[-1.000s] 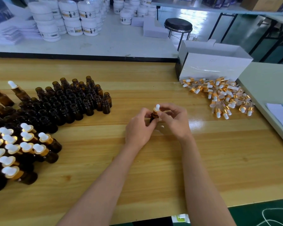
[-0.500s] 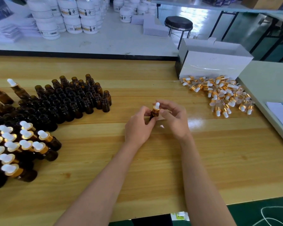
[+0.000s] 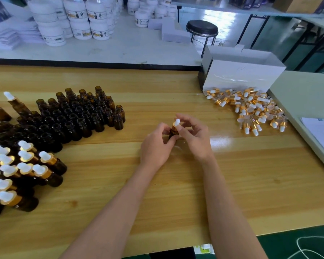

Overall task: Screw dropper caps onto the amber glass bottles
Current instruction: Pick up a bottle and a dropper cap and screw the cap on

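Head view. Observed at middle of table [image 3: 251, 174]: 1 amber bottle [image 3: 173, 133] upright, gripped at body by left hand [image 3: 157, 146]; dropper cap [image 3: 176, 122] on its neck pinched by right hand [image 3: 195, 139]. Uncapped bottles [image 3: 73, 116] far left, loose caps [image 3: 251, 111] far right.

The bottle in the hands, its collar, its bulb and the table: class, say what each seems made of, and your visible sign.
Bottle: dark brown, likely amber glass, though mostly covered. Collar: shiny gold, metal or metallised plastic; cannot tell which. Bulb: matt white, probably rubber or soft plastic. Table: pale wood, grain lines under glossy varnish that shows glare.
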